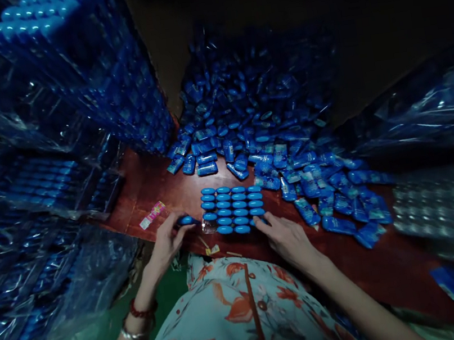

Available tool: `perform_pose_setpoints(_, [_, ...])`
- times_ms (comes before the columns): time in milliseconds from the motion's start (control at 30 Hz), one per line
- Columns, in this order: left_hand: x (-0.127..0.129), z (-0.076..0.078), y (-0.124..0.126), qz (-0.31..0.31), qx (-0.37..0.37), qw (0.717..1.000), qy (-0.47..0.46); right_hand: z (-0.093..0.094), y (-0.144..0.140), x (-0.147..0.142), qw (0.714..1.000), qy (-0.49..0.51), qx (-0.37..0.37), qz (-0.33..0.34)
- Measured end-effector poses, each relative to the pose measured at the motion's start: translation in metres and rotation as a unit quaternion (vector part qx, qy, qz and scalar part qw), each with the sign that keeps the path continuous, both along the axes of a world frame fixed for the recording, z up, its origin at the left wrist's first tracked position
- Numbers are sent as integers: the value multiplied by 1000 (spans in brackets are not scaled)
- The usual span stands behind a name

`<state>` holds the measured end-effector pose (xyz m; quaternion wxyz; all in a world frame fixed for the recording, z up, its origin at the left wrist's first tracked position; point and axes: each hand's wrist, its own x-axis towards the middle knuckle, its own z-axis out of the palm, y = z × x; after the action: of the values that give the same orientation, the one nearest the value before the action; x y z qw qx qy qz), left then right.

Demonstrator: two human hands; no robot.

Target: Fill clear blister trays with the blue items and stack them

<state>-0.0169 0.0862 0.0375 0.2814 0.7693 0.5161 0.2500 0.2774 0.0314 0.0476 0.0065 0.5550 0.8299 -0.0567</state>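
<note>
A clear plastic tray [209, 227] lies on the reddish-brown table, filled with rows of small blue bottles [225, 213] whose oval ends face up. Its near left corner pocket shows bare plastic. Just left of the tray, my left hand [169, 236] pinches a single blue bottle [186, 220] between thumb and fingers. At the tray's near right corner, my right hand [283, 235] has its fingers closed together against the edge. What those right fingertips hold is hidden.
Loose blue bottles [259, 131] spill from a large pile at the back. Filled trays stand in a tall stack [112, 85] at left, beside plastic-wrapped stacks. Clear trays [450, 210] sit at right. A pink label [152, 215] lies on the table [143, 179].
</note>
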Motion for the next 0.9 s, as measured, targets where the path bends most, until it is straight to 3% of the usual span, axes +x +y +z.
perform_pose_setpoints(133, [32,-9,1,-24,43,997,-59,5,23,1,1000,-6,-10,-23])
perform_pose_setpoints(233, [45,-21,13,-45,63,997,-18,9,35,0,999,-16,-22,-25])
perform_pose_setpoints(367, [42,-31,34,-67,98,992,41,12,40,-1,999,-17,-32,-18])
perform_pose_setpoints(633, [40,-9,51,-203,148,955,160,17,48,-2,998,-25,-58,-9])
perform_pose_setpoints(900, [48,-3,53,-210,116,943,231,10,46,-1,999,-40,-1,10])
